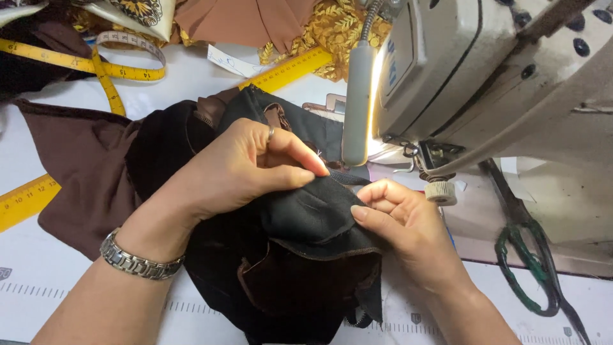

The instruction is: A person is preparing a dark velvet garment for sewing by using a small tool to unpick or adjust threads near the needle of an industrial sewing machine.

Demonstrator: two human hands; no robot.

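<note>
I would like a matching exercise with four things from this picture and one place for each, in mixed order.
Things:
1. scissors
2. tape measure
3. wristwatch
4. black fabric

Places:
A. pinched between both hands
B. top left of the table
C. on the left hand's wrist
D. at the right, below the sewing machine

Pairs: 1-D, 2-B, 3-C, 4-A

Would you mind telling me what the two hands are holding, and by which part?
Both hold the black padded fabric piece by its upper edge: the left hand pinches it with thumb and fingers, the right hand grips beside it.
</note>
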